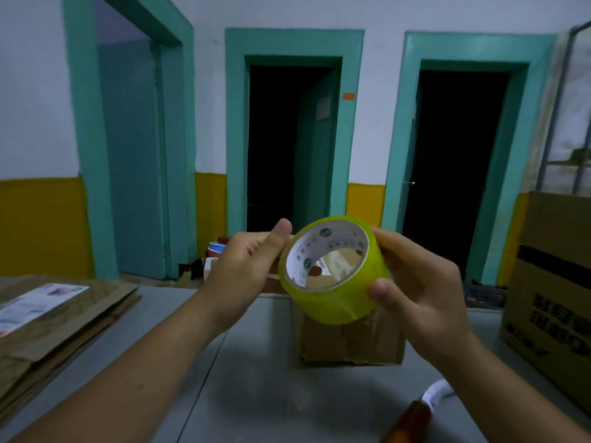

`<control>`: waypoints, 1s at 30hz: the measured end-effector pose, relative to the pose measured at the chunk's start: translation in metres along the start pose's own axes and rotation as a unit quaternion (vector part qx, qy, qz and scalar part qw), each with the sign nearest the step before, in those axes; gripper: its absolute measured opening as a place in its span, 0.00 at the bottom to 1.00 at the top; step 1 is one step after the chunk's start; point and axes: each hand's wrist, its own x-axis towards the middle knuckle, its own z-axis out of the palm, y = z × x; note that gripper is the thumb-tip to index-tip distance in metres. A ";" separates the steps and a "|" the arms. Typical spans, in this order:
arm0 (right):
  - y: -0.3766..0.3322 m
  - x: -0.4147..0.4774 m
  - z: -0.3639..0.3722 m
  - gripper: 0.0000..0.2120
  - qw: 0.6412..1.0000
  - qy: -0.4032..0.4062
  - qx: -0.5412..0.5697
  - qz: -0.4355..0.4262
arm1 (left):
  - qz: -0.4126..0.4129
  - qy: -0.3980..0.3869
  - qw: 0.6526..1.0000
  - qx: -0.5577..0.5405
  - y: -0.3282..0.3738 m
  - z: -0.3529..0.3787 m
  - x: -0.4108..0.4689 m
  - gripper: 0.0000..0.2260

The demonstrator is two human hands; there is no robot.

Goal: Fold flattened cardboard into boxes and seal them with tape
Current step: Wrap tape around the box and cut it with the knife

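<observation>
A yellow-green roll of tape with a white core is held up in front of me, above the table. My right hand grips its right side, thumb on the outer face. My left hand holds the roll's left rim with thumb raised and fingers curled behind it. Below and behind the roll stands a small folded cardboard box, its top crumpled and partly hidden by the roll. A stack of flattened cardboard lies at the left of the table.
A grey table carries everything. A large printed carton stands at the right edge. A brown-handled tool with a white part lies near the front. Two dark doorways and floor clutter lie beyond the table.
</observation>
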 end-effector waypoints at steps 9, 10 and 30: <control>0.010 0.005 0.002 0.32 0.965 0.074 0.190 0.165 | -0.031 -0.061 0.988 -0.142 -0.008 -0.001 -0.001 0.19; 0.011 0.005 0.002 0.32 0.957 0.070 0.219 0.175 | -0.051 -0.073 0.980 -0.179 -0.008 0.000 -0.001 0.21; -0.001 0.008 0.005 0.12 0.997 0.017 -0.060 0.039 | 0.331 -0.022 0.877 0.346 0.002 0.014 -0.021 0.32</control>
